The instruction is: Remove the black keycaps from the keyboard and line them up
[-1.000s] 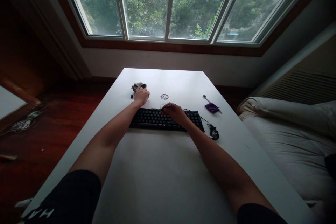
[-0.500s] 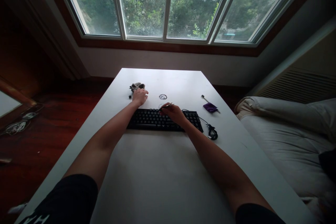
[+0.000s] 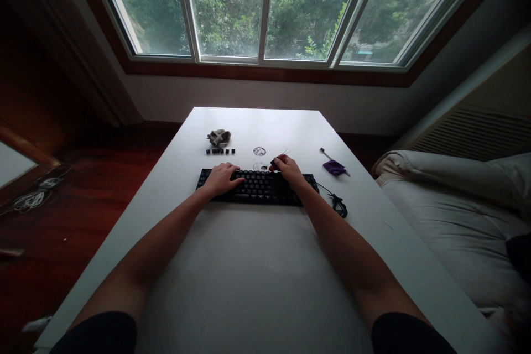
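Beneath left hand (image 3: 222, 178), near right hand (image 3: 289, 170), black keyboard (image 3: 260, 188)

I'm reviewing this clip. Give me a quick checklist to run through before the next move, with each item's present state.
1. Keyboard flat on the table: ok.
2. Keyboard held steady: cannot tell; the left hand lies over its left part, but pressure doesn't show.
3. Dark piece gripped: ok, at the fingertips of the right hand; exactly what it is, cannot tell.
4. Keycaps in a row: ok, lined up on the near side of the cloth.
5. Cable bundle away from both hands: ok, beside the keyboard's right end.
6. Every key in place: cannot tell; too dark, and partly covered.
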Demonstrator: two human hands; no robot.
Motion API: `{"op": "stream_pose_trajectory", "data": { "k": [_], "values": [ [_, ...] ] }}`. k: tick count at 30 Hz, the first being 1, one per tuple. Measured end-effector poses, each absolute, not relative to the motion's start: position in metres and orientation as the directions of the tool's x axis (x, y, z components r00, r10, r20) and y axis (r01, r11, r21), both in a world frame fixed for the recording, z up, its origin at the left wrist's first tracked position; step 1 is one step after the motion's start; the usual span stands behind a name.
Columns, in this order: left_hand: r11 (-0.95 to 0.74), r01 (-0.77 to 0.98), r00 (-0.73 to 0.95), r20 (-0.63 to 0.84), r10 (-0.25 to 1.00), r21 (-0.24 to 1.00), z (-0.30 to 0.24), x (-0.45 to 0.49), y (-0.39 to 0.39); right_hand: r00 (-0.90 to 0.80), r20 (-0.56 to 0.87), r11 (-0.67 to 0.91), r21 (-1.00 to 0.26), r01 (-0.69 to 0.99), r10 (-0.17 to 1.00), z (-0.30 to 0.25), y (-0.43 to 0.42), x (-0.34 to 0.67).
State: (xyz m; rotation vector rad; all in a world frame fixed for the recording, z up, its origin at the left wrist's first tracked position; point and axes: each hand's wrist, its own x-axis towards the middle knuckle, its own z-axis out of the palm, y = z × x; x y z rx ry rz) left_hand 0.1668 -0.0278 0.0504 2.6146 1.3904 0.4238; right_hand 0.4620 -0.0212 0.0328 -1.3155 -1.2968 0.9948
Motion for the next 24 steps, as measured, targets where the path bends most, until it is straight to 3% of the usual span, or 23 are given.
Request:
{"op": "stream_pose_trajectory", "data": {
  "k": [7,14,20,24],
  "values": [
    [-0.575,0.779,0.545,0.182,0.818,0.249,0.052,0.160,-0.023,0.060,0.142,0.128,-0.974,0.187,0.988,0.041,-0.023,0.446],
    [-0.571,0.782,0.538,0.193,0.821,0.249,0.053,0.158,-0.023,-0.136,0.198,0.223,-0.952,0.209,0.971,0.056,-0.008,0.406],
    [-0.565,0.788,0.532,0.190,0.825,0.246,0.055,0.156,-0.023,-0.191,0.268,0.329,-0.805,0.494,0.944,0.076,0.003,0.372],
    [-0.556,0.792,0.523,0.190,0.831,0.253,0.053,0.156,-0.022,-0.123,0.201,0.234,-0.767,0.598,0.972,0.078,0.011,0.359]
  ]
}}
